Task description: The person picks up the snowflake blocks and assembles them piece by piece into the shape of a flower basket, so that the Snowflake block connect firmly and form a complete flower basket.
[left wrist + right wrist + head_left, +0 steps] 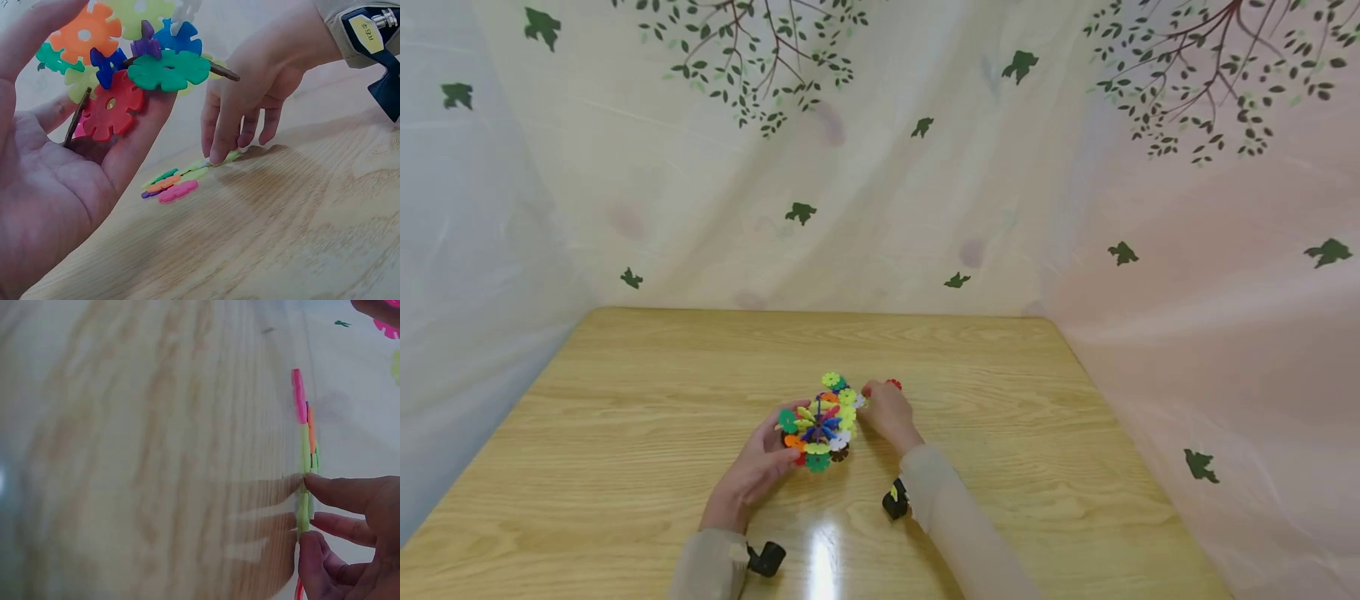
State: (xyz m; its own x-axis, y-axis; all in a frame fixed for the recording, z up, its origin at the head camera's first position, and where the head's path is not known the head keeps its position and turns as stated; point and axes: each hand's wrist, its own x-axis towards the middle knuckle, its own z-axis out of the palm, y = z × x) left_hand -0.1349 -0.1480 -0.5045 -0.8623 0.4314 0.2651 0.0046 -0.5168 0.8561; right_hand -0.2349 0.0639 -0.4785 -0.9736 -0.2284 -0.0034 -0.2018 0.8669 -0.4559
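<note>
Principal item: a multicoloured assembly of interlocking flower discs [818, 429], held above the wooden table [1000, 400]. The left hand [757, 469] grasps it from its left side, thumb on the near edge and fingers reaching round behind. This hold presumably carries the weight from the side and below, leaving the face of the assembly uncovered. Loose discs lie flat just beyond and right of the assembly, among them a pink disc [179, 192] and an orange disc [164, 182], apparently set close for easy reach. A red disc [894, 384] lies farther right of it, partly behind the right hand [891, 417].

The right hand's fingertips touch a yellow-green disc [304, 512] to the assembly's right; whether they pinch it cannot be told.

Pose: left palm turned toward the assembly; right forearm slants in from its near right, fingers pointing down.
</note>
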